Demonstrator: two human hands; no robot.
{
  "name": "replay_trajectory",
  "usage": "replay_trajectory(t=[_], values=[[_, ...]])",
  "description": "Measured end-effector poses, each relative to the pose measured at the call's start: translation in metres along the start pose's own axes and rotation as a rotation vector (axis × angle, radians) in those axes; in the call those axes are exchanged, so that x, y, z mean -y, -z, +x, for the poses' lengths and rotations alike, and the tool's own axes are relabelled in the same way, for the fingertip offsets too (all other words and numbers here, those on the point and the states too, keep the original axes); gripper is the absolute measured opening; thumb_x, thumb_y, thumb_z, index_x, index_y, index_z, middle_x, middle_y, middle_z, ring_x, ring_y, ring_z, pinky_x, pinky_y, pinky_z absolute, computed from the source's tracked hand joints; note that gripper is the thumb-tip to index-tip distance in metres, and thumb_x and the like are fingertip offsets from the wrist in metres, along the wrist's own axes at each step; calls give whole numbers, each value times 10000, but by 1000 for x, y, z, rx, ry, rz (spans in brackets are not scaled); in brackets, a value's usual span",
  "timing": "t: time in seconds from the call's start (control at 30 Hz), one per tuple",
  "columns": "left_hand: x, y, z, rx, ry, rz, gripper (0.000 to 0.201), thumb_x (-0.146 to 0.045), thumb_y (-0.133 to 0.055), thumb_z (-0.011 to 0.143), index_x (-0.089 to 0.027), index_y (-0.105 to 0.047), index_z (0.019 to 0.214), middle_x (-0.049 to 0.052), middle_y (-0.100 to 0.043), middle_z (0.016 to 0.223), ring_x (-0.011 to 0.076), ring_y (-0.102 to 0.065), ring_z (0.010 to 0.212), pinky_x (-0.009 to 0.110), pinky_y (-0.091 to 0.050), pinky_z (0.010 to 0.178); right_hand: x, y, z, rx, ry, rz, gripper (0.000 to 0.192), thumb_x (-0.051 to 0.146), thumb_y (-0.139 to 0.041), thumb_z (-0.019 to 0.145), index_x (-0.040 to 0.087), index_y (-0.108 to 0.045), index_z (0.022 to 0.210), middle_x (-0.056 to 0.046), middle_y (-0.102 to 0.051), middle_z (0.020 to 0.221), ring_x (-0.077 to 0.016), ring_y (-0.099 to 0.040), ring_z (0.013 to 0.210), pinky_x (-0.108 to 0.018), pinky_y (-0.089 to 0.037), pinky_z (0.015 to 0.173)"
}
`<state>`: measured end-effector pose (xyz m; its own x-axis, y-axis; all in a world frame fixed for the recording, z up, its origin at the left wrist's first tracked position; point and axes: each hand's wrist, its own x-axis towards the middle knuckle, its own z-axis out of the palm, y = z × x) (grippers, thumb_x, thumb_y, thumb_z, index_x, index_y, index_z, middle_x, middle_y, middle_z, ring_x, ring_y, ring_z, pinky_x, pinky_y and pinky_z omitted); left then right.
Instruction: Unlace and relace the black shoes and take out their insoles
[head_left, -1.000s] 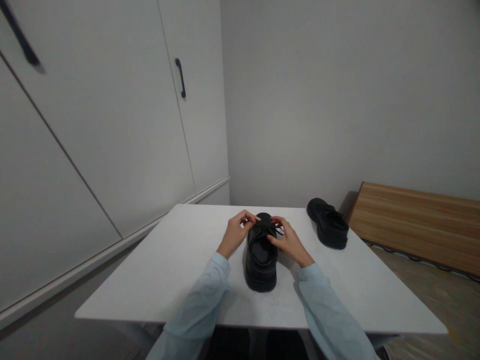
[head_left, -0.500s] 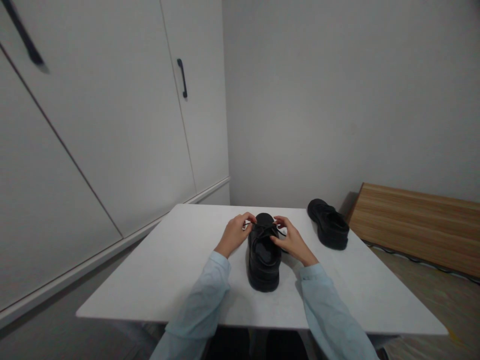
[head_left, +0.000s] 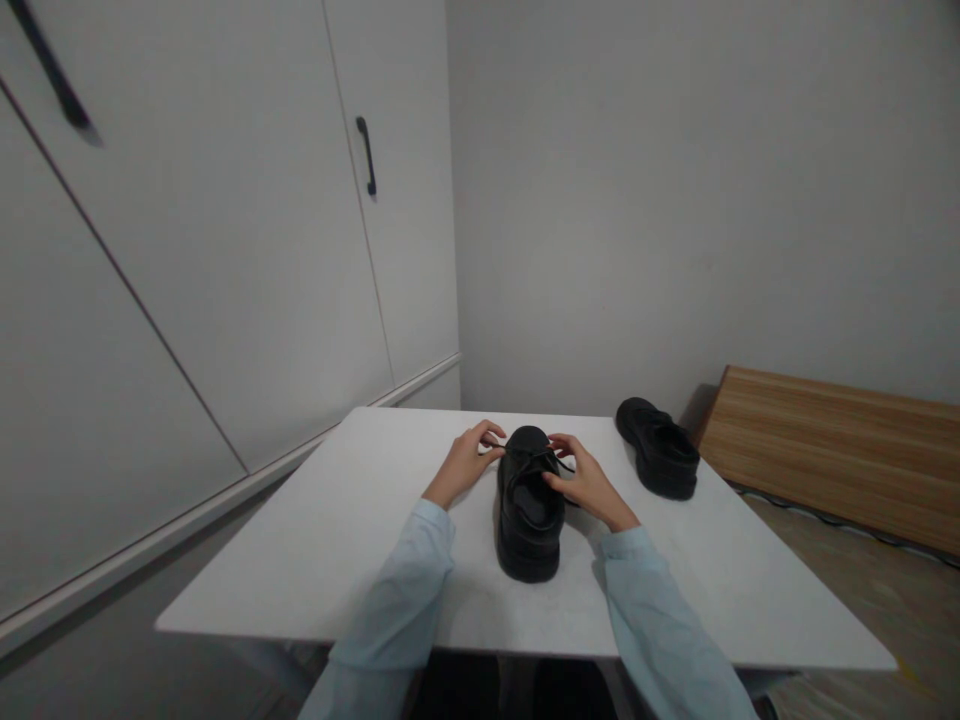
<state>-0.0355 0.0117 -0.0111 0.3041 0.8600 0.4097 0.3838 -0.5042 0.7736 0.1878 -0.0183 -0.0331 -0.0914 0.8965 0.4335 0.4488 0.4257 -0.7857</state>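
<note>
A black lace-up shoe [head_left: 529, 545] stands upright on the white table, its heel toward me and its toe pointing away. My left hand [head_left: 466, 462] is at the left of the shoe, pinching a black shoelace [head_left: 495, 445] drawn out sideways from the lacing. On the other side, my right hand [head_left: 585, 483] curls at the lacing, its fingertips by the lace and its thumb at the edge of the shoe's opening. A bit of lace sticks out between those fingers and thumb. The exact grip of the right fingertips is partly hidden.
A second black shoe [head_left: 666, 455] rests near the right edge of the white table [head_left: 360, 530]. Beyond it, a wood-grain panel [head_left: 832, 450] stands by the grey wall. White cabinets [head_left: 225, 250] with dark handles line the left.
My left hand has moved slightly outward to the left, pulling the lace away from the shoe. The right hand stays almost in the same spot.
</note>
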Motion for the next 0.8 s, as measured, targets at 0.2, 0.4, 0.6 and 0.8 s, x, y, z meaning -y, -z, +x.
replay_trajectory(t=[0.2, 0.4, 0.6, 0.8], values=[[10, 2, 5, -154, 31, -145, 169, -206, -596, 777, -179, -550, 938, 11, -610, 818, 132, -578, 779, 239, -432, 694, -1, 0, 0, -7, -22, 0, 517, 265, -678, 619, 184, -522, 1105, -91, -615, 1071, -228, -572, 950, -407, -446, 884], [15, -1, 8, -236, 27, -295, 201, -223, -605, 773, -175, -523, 950, -10, -548, 775, 118, -558, 784, 241, -478, 720, 1, 0, -1, 14, -31, -5, 515, 283, -677, 630, 164, -520, 1106, -111, -611, 1092, -235, -567, 961, -412, -439, 899], [12, -5, 7, -185, 77, -610, 339, -356, -653, 758, -184, -453, 971, -24, -499, 862, 114, -646, 735, 354, -562, 779, 1, 0, -1, 16, -39, -8, 500, 264, -665, 625, 174, -525, 1096, -101, -614, 1090, -236, -570, 966, -417, -439, 905], [8, -5, 6, -191, 88, -702, 366, -362, -662, 753, -195, -430, 981, -29, -477, 896, 97, -653, 698, 373, -588, 762, 0, 0, -1, 31, -34, -19, 491, 266, -656, 632, 177, -524, 1096, -101, -612, 1104, -239, -562, 987, -422, -432, 917]])
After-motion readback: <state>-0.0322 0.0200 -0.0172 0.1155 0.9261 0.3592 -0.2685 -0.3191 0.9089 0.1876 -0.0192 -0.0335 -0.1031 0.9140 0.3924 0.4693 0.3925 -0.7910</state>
